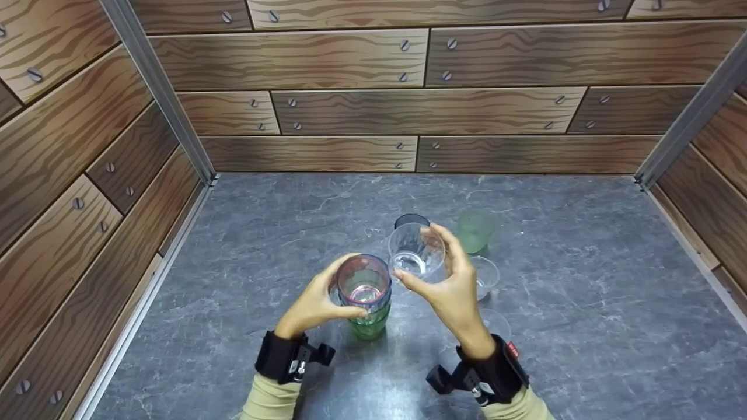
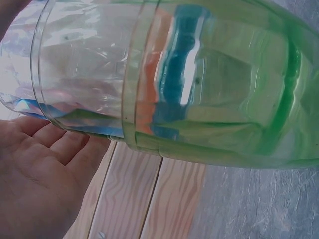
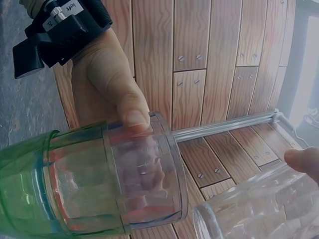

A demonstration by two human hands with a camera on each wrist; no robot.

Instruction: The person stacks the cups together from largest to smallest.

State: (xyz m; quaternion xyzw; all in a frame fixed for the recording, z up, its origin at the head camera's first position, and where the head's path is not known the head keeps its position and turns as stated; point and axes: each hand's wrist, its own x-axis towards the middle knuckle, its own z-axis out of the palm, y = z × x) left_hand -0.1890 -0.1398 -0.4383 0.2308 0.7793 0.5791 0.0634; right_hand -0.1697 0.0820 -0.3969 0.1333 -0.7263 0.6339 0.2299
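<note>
The clear cup [image 1: 415, 252] in your right hand [image 1: 452, 286] looks like thin, hard plastic: light, stiff enough to keep its round mouth, smooth and probably slippery, and likely to flex or crack if you squeeze it. It sits tilted in the air just at 1 o'clock of the stack of nested cups [image 1: 366, 294], mouth turned toward you, and your thumb and fingers curl around its wall from the right side, so that hand is closed on it. The sensible place to hold such a cup is where you have it, on the side wall near the rim, with thumb opposite fingers. Your left hand [image 1: 313, 306] wraps the stack from 9 o'clock, thumb pressed on the rim of the top cup as the right wrist view shows; the stack has a green cup [image 1: 369, 326] at the bottom, standing on the grey tabletop [image 1: 583, 326], with tinted cups nested inside. Being several cups deep, it should feel a little heavier and steadier. At 1 o'clock of the held cup a frosted green cup [image 1: 475, 228] stands; a dark cup [image 1: 409, 220] peeks out at 12 o'clock, and another clear cup [image 1: 487, 274] stands at 3 o'clock.
</note>
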